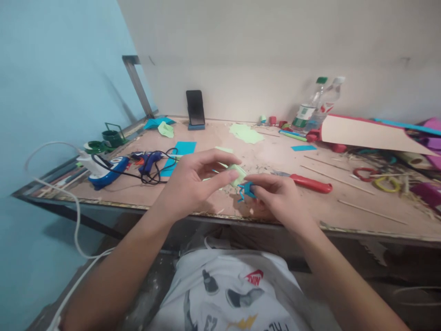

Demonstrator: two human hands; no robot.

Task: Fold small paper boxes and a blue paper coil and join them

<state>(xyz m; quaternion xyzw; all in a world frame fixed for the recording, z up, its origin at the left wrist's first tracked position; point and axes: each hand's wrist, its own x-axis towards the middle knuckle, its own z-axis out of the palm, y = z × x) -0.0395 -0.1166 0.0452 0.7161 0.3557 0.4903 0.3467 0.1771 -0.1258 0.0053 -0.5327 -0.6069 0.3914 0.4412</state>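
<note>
My left hand pinches a small pale green paper piece between thumb and fingers, just above the front edge of the wooden table. My right hand is closed on a small blue paper shape and holds it right against the green piece. Both hands meet over the table's near middle. A red-handled knife lies just beyond my right hand.
A blue glue gun with black cable and a blue-white device lie at left. A phone stands at the back. Bottles, a large paper sheet, scissors, wooden sticks and paper scraps fill the right.
</note>
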